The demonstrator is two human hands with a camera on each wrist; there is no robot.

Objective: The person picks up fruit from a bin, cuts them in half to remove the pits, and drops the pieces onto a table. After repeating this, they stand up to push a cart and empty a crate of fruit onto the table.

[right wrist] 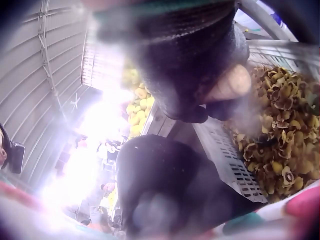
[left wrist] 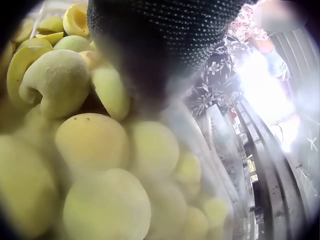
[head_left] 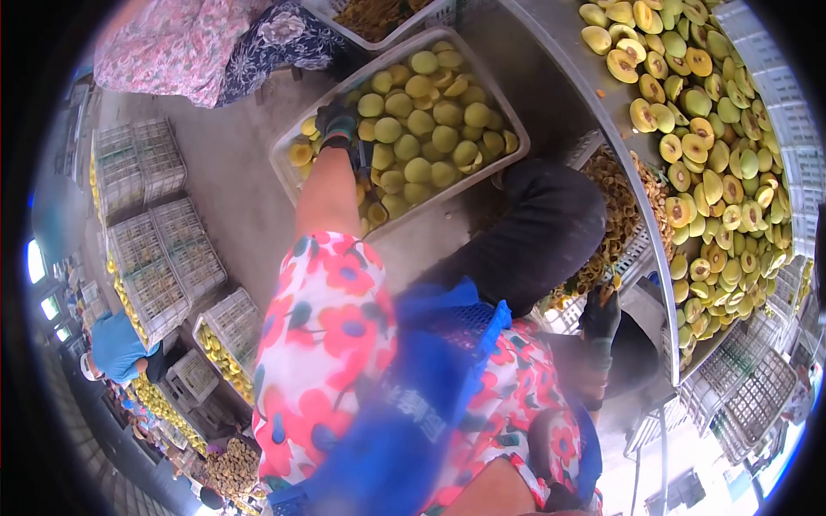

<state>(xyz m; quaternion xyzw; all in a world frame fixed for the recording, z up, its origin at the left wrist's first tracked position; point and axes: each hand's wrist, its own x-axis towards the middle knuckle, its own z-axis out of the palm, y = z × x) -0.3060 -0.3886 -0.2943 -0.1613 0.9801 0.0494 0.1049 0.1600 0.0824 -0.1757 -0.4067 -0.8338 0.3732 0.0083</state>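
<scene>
Dark-gloved left hand (head_left: 336, 123) at round yellow-green fruit (head_left: 422, 125) in pale plastic tub (head_left: 520, 140); dark-gloved right hand (head_left: 599, 316) near curled yellow-brown scraps (right wrist: 280, 120). We cannot tell either grip.

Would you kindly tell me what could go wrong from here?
The left hand is among fruit near the rim of the tub, so pieces might be bruised or knocked out. Some cut halves lie near the edge of the table; a bump could tip them off.
</scene>
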